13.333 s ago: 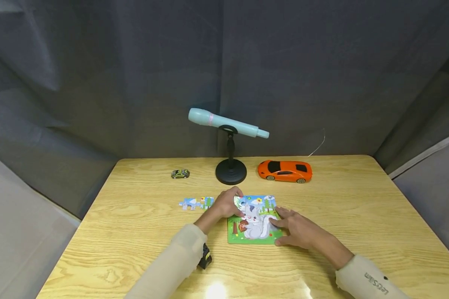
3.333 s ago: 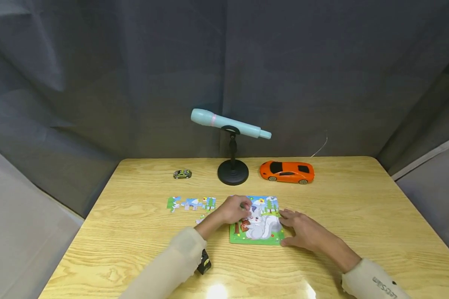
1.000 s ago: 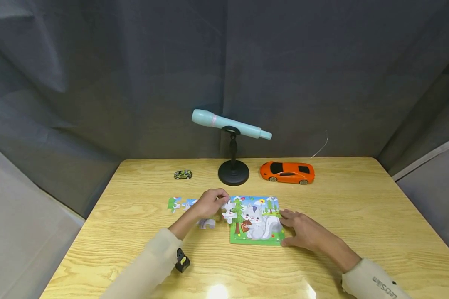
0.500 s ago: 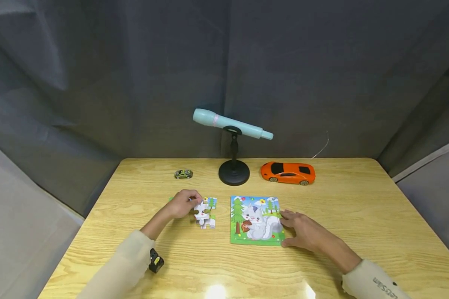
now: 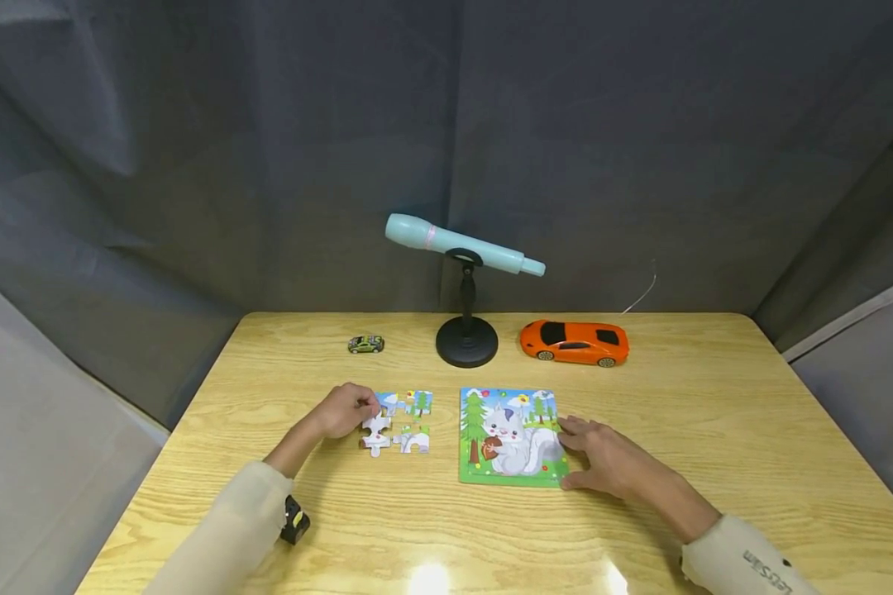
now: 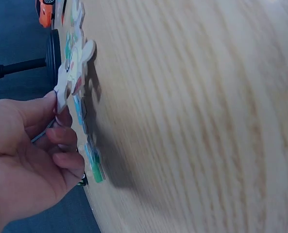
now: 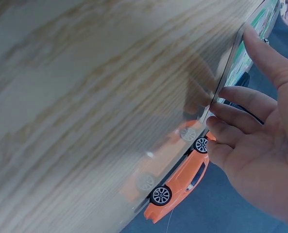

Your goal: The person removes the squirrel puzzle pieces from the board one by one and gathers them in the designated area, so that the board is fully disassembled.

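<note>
Left hand (image 5: 342,411): pinching face piece (image 5: 375,435), tilted low over table (image 5: 387,529), by loose pieces (image 5: 417,441) | right hand (image 5: 603,459): gripping nothing, at right edge of puzzle (image 5: 515,438) | risk: low carry may snag loose pieces; sideways push could slide puzzle

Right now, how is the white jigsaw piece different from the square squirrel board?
The white jigsaw piece is smaller than the square squirrel board. The piece has knobs; the board, straight edges. The left hand pinches the piece; the board lies flat. Both show white and red.
</note>
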A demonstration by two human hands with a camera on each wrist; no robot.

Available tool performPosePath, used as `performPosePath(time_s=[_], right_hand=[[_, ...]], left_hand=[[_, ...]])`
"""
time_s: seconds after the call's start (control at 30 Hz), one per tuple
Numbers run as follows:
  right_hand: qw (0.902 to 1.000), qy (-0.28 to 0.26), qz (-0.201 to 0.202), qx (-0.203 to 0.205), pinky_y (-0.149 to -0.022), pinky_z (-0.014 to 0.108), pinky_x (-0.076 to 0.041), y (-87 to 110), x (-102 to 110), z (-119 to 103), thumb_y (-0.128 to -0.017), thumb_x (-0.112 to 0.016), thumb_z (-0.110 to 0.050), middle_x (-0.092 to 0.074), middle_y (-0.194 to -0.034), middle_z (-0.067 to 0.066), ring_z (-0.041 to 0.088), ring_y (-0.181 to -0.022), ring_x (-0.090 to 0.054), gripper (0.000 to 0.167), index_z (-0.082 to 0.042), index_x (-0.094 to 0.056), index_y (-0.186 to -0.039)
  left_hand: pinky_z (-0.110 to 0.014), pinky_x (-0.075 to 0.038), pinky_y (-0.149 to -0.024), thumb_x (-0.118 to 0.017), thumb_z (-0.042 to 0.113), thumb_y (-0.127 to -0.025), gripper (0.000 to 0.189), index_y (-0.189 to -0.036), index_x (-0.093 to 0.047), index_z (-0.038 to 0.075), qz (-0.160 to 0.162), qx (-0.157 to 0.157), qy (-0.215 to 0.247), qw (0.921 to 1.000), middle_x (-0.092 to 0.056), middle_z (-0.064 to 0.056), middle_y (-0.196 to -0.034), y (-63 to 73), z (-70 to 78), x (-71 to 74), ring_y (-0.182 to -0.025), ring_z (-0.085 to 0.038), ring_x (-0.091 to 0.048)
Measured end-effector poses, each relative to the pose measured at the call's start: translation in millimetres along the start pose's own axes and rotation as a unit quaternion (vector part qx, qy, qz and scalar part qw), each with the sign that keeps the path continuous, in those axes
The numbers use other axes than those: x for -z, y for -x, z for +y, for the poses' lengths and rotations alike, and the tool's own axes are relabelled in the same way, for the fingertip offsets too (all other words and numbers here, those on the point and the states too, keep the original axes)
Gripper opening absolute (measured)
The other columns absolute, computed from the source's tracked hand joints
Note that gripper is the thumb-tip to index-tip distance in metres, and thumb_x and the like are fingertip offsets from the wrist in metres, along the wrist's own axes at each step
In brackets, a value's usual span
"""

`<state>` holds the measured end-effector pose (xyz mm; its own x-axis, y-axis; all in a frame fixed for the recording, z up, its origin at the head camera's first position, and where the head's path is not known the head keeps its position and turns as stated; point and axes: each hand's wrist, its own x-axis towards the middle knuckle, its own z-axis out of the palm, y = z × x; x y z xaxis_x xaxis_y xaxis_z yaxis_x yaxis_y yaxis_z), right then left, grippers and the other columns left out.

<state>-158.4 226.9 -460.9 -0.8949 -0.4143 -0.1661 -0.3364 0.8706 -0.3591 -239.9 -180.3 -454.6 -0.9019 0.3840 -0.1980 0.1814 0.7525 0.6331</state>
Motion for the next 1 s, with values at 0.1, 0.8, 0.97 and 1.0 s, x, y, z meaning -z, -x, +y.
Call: performPosePath(time_s=[0.1,0.8,0.97,1.0], right_hand=[[1.0,0.001,0.001,0.002,-0.106,0.056,-0.033,-0.2,0.0,0.2,-0.072,-0.08,-0.036,-0.042,-0.145,0.02,0.042,-0.134,-0.037,0.071,0.002,-0.057,-0.128],[1.0,-0.009,0.001,0.0,-0.107,0.057,-0.031,0.9,0.1,0.5,-0.073,-0.079,-0.037,-0.042,-0.145,0.021,0.043,-0.135,-0.036,0.071,0.002,-0.056,-0.128],[0.9999,-0.002,0.007,0.007,-0.107,0.057,-0.032,0.7,-0.2,0.9,-0.073,-0.079,-0.036,-0.043,-0.145,0.021,0.043,-0.134,-0.037,0.071,0.003,-0.057,-0.127],[0.9999,-0.001,0.008,0.008,-0.107,0.057,-0.032,0.7,-0.4,0.9,-0.074,-0.079,-0.036,-0.043,-0.144,0.022,0.043,-0.134,-0.037,0.07,0.003,-0.057,-0.127]], left_hand=[[-0.025,-0.04,-0.061,-0.055,0.01,-0.095,0.016,-0.09,-0.068,0.003,0.009,0.0,-0.005,0.9999,-0.066,-0.004,-0.085,0.0,-0.2,-2.1,-0.066,-0.013,-0.047],[-0.024,-0.041,-0.062,-0.065,0.011,-0.089,0.005,-0.086,-0.066,0.008,0.041,0.015,-0.02,0.9988,-0.062,-0.001,-0.077,-9.0,1.2,-9.9,-0.068,-0.012,-0.05],[-0.026,-0.044,-0.063,-0.063,0.012,-0.091,0.004,-0.089,-0.065,0.008,0.049,-0.001,0.005,0.9988,-0.061,-0.003,-0.082,-15.2,12.5,-10.4,-0.071,-0.014,-0.053],[-0.026,-0.044,-0.063,-0.063,0.012,-0.09,0.004,-0.09,-0.065,0.008,0.051,-0.006,0.007,0.9987,-0.06,-0.003,-0.083,-17.0,15.7,-11.8,-0.071,-0.015,-0.054]])
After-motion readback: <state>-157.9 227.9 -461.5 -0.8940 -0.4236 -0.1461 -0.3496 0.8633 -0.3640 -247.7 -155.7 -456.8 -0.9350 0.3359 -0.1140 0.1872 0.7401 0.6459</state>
